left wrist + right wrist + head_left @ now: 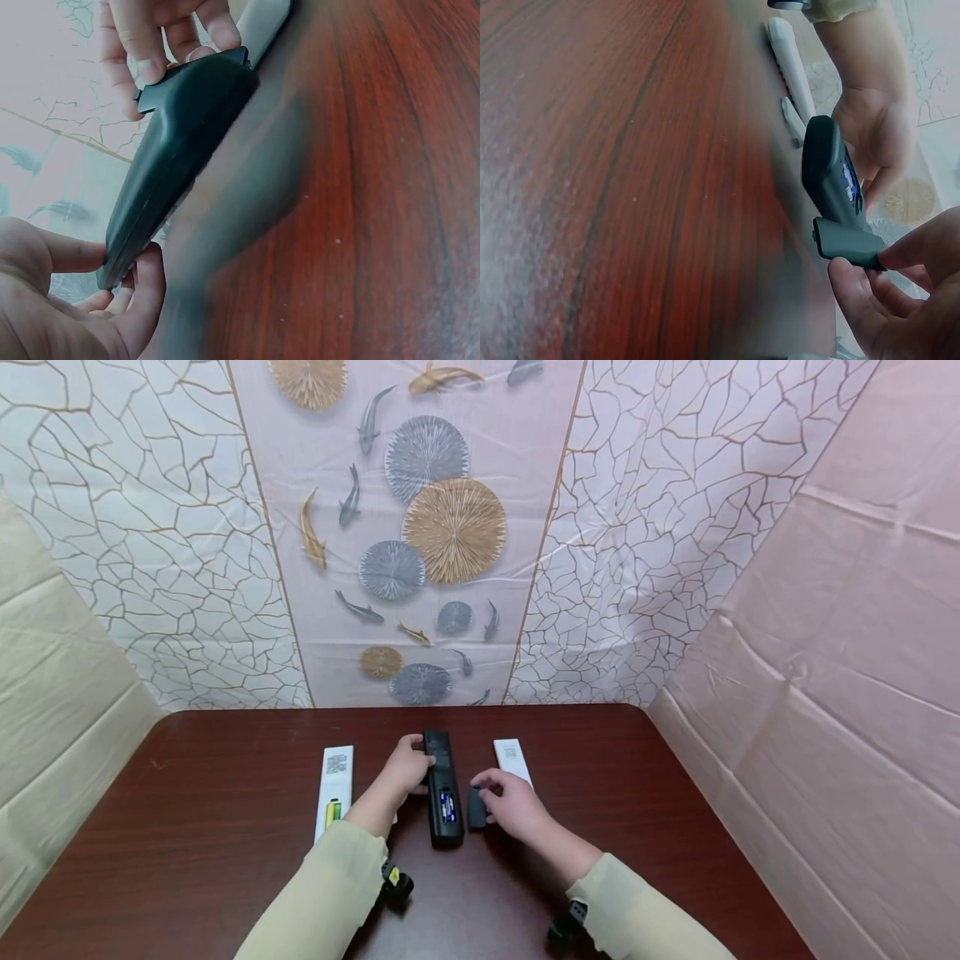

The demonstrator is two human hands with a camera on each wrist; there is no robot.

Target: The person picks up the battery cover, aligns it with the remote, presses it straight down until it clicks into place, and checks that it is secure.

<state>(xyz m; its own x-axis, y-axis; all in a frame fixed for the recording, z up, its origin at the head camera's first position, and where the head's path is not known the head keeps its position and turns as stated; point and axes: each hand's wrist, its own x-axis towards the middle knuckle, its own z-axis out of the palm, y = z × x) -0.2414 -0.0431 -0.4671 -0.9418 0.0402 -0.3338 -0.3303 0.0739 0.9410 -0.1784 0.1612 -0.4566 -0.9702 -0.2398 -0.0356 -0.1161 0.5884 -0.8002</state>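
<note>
A black remote control (441,768) is held by my left hand (405,767) near its far end, back side up. Its battery compartment is uncovered and shows blue batteries (447,807) inside. In the left wrist view, the thumb and fingers of the left hand (90,300) pinch the narrow end of the remote (172,150), raised off the table. Just right of the remote, my right hand (516,802) pinches a dark battery cover (477,810). The right wrist view shows the cover (849,243) between the right thumb and fingers, close to the remote (823,169).
White remotes lie on either side: one on the left (335,777) with a yellow-green battery (333,812) on it, another on the right (512,757), partly behind the right hand. A small pale object (792,120) lies beyond the black remote. A patterned wall covering (420,635) borders the brown table (187,827).
</note>
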